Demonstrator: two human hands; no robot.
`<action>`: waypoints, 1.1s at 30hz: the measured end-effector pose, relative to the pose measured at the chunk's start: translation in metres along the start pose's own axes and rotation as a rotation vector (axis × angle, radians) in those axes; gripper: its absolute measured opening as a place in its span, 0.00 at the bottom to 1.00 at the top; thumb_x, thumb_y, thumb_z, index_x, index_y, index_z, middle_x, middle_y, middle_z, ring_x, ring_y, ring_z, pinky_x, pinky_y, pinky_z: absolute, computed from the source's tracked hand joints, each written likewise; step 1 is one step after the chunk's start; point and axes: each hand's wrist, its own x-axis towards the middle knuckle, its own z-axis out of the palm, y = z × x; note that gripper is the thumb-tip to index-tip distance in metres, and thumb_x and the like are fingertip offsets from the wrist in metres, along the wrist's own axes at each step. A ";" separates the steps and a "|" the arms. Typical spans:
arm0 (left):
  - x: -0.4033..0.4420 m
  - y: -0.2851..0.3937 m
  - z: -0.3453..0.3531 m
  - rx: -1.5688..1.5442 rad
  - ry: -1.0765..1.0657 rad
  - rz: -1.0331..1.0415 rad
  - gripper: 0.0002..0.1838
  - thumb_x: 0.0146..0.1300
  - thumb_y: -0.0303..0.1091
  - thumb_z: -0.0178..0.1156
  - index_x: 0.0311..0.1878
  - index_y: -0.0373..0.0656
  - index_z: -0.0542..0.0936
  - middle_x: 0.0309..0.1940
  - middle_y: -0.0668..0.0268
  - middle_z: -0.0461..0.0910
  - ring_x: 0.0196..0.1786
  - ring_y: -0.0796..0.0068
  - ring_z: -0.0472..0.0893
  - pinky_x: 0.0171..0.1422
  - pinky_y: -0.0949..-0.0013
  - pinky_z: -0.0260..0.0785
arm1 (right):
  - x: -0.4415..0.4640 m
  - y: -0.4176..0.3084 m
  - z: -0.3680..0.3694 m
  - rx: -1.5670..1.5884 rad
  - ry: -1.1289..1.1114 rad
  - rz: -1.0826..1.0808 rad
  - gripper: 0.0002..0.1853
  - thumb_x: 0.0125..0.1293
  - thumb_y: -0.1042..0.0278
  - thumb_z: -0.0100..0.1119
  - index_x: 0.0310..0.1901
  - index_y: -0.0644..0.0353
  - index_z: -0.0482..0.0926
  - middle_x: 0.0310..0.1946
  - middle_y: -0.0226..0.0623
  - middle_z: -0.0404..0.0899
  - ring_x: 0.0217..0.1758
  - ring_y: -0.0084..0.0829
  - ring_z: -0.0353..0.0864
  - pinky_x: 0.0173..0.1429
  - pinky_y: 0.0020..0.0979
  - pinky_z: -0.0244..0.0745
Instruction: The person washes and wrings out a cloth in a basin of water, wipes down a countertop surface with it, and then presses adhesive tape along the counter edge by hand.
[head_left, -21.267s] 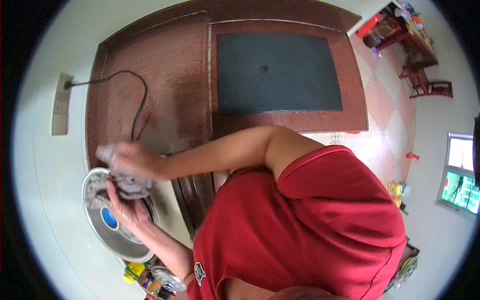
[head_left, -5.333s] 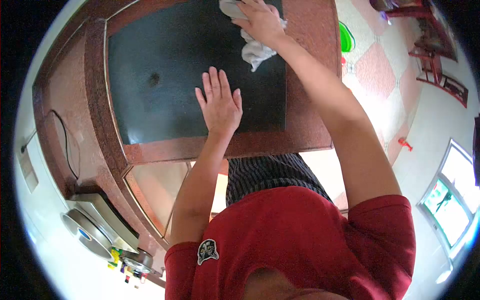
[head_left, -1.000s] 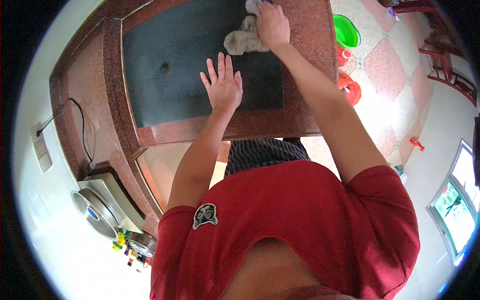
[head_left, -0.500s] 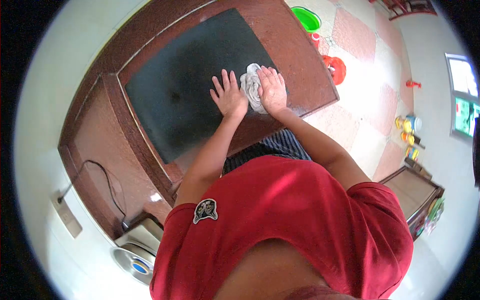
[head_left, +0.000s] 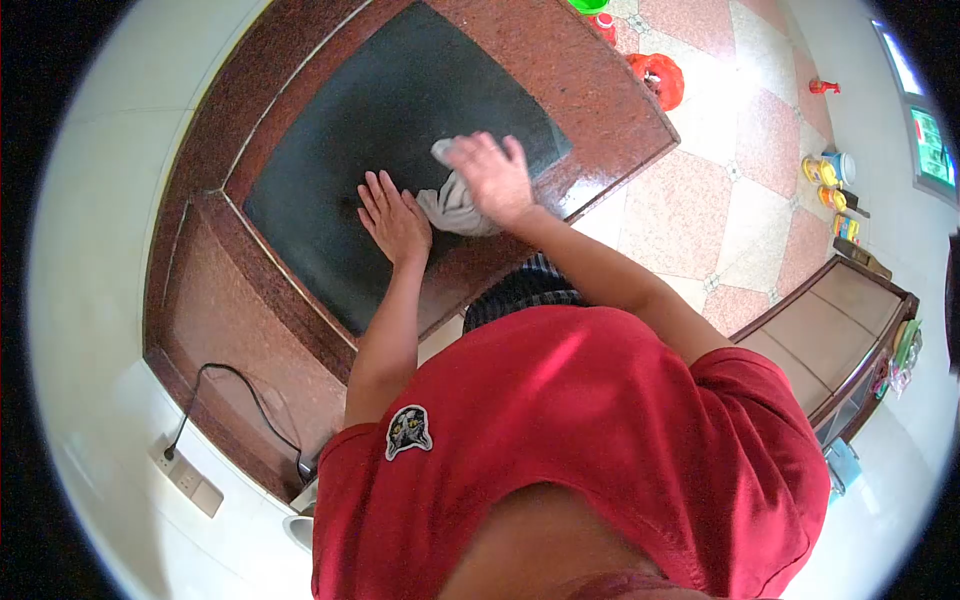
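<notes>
My left hand (head_left: 396, 222) lies flat with fingers extended on the black panel (head_left: 350, 130), which is set in a reddish-brown speckled counter (head_left: 610, 110). To its right my right hand (head_left: 492, 180), a little blurred, is over a crumpled grey-white cloth (head_left: 455, 212) and presses on it. One end of the cloth sticks out past the fingertips; the rest trails toward my left hand, close to its thumb side. What lies under my right palm is hidden.
A black cord (head_left: 235, 368) runs from a wall socket (head_left: 188, 482) along the lower ledge at left. On the tiled floor are a red plastic bag (head_left: 660, 80), a green basin (head_left: 588, 5) and several containers (head_left: 825, 180). A low tiled cabinet (head_left: 830, 315) stands at right.
The view has shifted. My right hand and the cloth have moved left over the black panel, and the cloth's shape has changed. My left hand remains flat, also farther left.
</notes>
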 end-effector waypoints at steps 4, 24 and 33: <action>-0.003 0.004 -0.003 -0.004 0.005 0.009 0.28 0.74 0.42 0.40 0.74 0.43 0.58 0.77 0.58 0.51 0.78 0.52 0.51 0.78 0.45 0.44 | 0.010 0.071 -0.015 -0.151 0.075 0.259 0.22 0.64 0.68 0.50 0.60 0.41 0.74 0.62 0.30 0.72 0.66 0.36 0.68 0.65 0.57 0.62; -0.006 0.002 -0.008 -0.005 0.017 0.088 0.32 0.70 0.44 0.45 0.74 0.41 0.58 0.77 0.57 0.51 0.79 0.50 0.50 0.76 0.43 0.45 | 0.017 -0.014 -0.014 0.493 -0.038 0.247 0.29 0.60 0.50 0.63 0.61 0.54 0.74 0.53 0.42 0.75 0.59 0.47 0.72 0.60 0.47 0.69; -0.002 -0.007 0.004 -0.109 0.061 0.050 0.27 0.73 0.41 0.44 0.72 0.45 0.63 0.76 0.59 0.54 0.78 0.51 0.51 0.76 0.43 0.45 | 0.001 0.008 0.004 0.574 -0.204 0.195 0.07 0.56 0.64 0.67 0.30 0.56 0.79 0.36 0.47 0.79 0.46 0.49 0.78 0.51 0.44 0.74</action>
